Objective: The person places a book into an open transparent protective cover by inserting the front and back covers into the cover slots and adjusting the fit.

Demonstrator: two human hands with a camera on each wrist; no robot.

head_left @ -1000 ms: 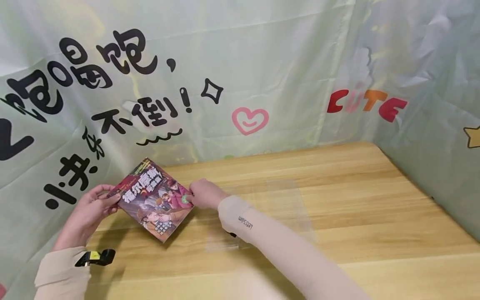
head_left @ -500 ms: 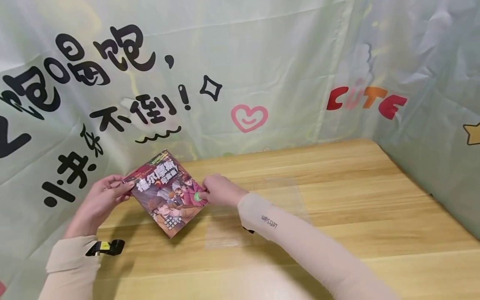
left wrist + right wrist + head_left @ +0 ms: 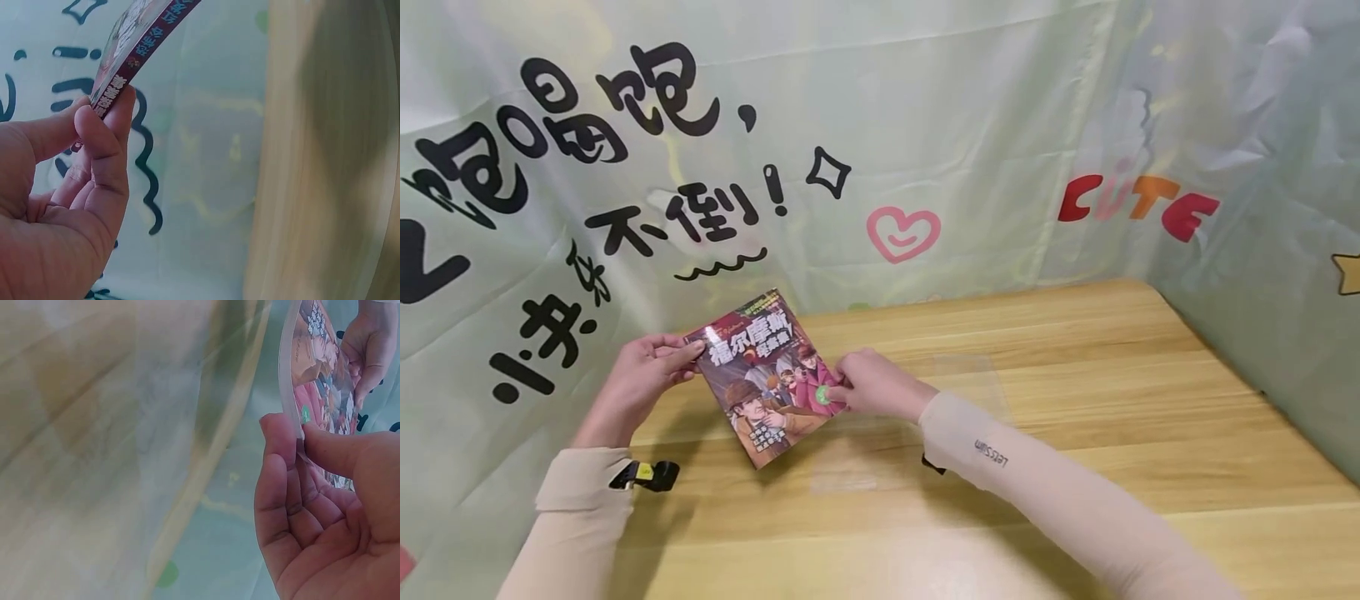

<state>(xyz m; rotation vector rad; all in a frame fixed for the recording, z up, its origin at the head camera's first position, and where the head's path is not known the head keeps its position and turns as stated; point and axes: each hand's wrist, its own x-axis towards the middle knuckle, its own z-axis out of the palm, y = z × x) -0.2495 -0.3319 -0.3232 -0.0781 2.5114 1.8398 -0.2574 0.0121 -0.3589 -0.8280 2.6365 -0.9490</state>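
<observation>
A thin paperback book (image 3: 763, 375) with a dark red and purple illustrated cover is held tilted above the table, front side up. My left hand (image 3: 643, 379) pinches its upper left corner between thumb and fingers. At the right edge, near a green round sticker, my right hand (image 3: 876, 383) pinches the opposite corner. The left wrist view shows the book's printed spine (image 3: 147, 50) beside my left fingers. In the right wrist view the pale page edge (image 3: 287, 369) meets my right thumb and fingertips. A clear plastic sheet (image 3: 970, 379) lies flat on the table, partly behind my right forearm.
The wood-grain table (image 3: 1112, 433) spreads to the right and front. A pale green printed cloth (image 3: 985, 142) hangs as a wall behind and along both sides, close to the table's back edge. A small black camera (image 3: 647, 475) is strapped at the left wrist.
Both hands have carried the book to the right and slightly up, away from the left cloth. The grip on its two corners stays the same. The plastic sheet has stayed put.
</observation>
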